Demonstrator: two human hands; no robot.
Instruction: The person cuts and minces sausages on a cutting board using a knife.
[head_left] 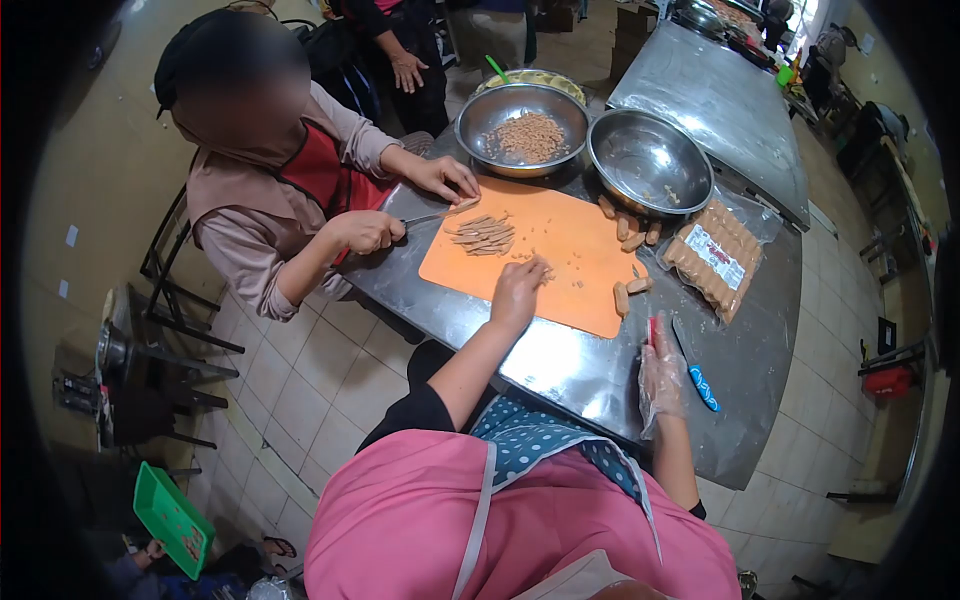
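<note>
My bare left hand (517, 292) is on the orange cutting board (585, 235), its fingers drawn together at small diced pieces; what they hold is hidden. My right hand (663, 372), in a clear plastic glove, has its fingers stretched out beside the board's lower right corner, with a small red thing at the fingertips. Right of it lies a knife with a blue patterned handle (703, 388). Sausage strips (484, 236) sit on the board's left part. Short sausages (621, 298) rest at its right edge. A co-worker's hands (368, 231) hold a knife and a strip at the upper left.
Behind the board stand a metal bowl of diced pieces (527, 135) and a second metal bowl (650, 165) with a few bits inside. A pack of sausages (714, 260) lies on the metal table (750, 400) at right. Another person stands beyond the table.
</note>
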